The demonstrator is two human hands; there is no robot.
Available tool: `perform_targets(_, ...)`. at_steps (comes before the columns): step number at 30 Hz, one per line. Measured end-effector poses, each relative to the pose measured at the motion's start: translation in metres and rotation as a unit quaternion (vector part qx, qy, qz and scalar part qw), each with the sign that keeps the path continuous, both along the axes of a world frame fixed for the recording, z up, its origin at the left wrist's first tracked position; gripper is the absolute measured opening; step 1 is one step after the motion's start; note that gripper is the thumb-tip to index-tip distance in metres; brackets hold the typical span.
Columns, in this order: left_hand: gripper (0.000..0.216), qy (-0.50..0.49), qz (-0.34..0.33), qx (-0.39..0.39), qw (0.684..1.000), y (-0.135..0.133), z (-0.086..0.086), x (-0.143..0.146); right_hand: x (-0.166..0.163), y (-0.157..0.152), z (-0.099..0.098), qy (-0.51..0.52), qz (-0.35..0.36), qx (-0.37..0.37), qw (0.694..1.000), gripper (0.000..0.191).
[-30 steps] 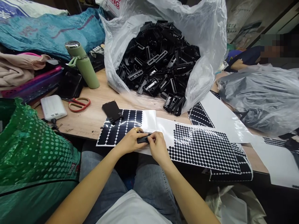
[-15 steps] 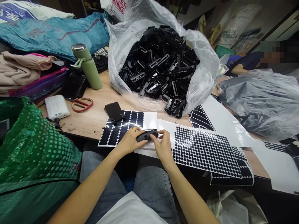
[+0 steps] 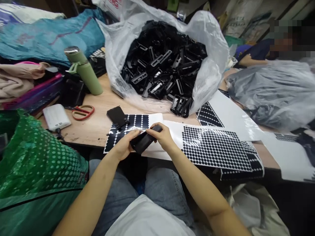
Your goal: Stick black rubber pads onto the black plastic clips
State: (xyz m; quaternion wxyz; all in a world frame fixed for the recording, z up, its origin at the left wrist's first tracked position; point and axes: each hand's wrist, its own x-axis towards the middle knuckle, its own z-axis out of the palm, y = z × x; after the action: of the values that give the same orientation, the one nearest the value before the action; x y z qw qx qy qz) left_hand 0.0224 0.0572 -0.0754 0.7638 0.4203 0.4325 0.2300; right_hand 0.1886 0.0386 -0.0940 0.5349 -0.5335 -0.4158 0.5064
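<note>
Both my hands hold one black plastic part point(image 3: 143, 141) over the table's front edge. My left hand point(image 3: 125, 143) grips its lower left end, fingers curled. My right hand point(image 3: 162, 137) is closed over its upper right end. Under them lies a white sheet with black oblong stickers point(image 3: 128, 126). Right of it is a sheet of small round black dot stickers point(image 3: 209, 146). A big clear plastic bag point(image 3: 211, 75) full of the same black parts point(image 3: 162, 65) stands behind.
A green bottle point(image 3: 83, 70), red scissors point(image 3: 82, 111), a white power bank point(image 3: 56, 117) and a black flat piece point(image 3: 117, 116) lie on the left. A green dotted bag point(image 3: 36, 157) sits at my left knee. Another filled bag point(image 3: 270, 95) and a person's arm point(image 3: 248, 60) are at the right.
The black part has turned from lying level to slanting down to the left, and my right hand has moved over its upper end. My view has shifted slightly.
</note>
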Motion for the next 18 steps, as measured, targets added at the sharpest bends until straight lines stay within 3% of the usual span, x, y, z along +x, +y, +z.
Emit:
perform_targets(3,0.067,0.074,0.039,0.223,0.971,-0.005,0.006,0.013,0.005,-0.003,-0.003,0.005,-0.041,-0.039,0.998,0.037)
perform_targets(5,0.068,0.103,0.018,0.288,0.952,-0.009,0.010,0.022,0.015,-0.009,0.003,-0.018,-0.046,-0.044,0.998,0.040)
perform_targets(7,0.061,0.094,0.018,0.250,0.964,-0.013,0.012,0.031,0.034,-0.022,0.017,-0.070,-0.070,-0.027,0.995,0.047)
perform_targets(9,0.059,0.065,0.051,0.158,0.984,-0.016,0.011,0.036,0.061,-0.047,0.038,-0.111,-0.128,0.013,0.985,0.050)
perform_targets(13,0.051,0.042,0.111,0.050,0.992,-0.020,0.008,0.038,0.125,-0.134,0.070,-0.107,-0.239,0.087,0.961,0.035)
perform_targets(15,0.045,0.054,0.116,0.035,0.991,-0.020,0.010,0.038,0.151,-0.183,0.064,-0.090,-0.197,0.046,0.975,0.029)
perform_targets(18,0.041,0.076,0.115,0.046,0.989,-0.018,0.017,0.043,0.174,-0.242,0.015,-0.062,-0.076,-0.103,0.990,0.027)
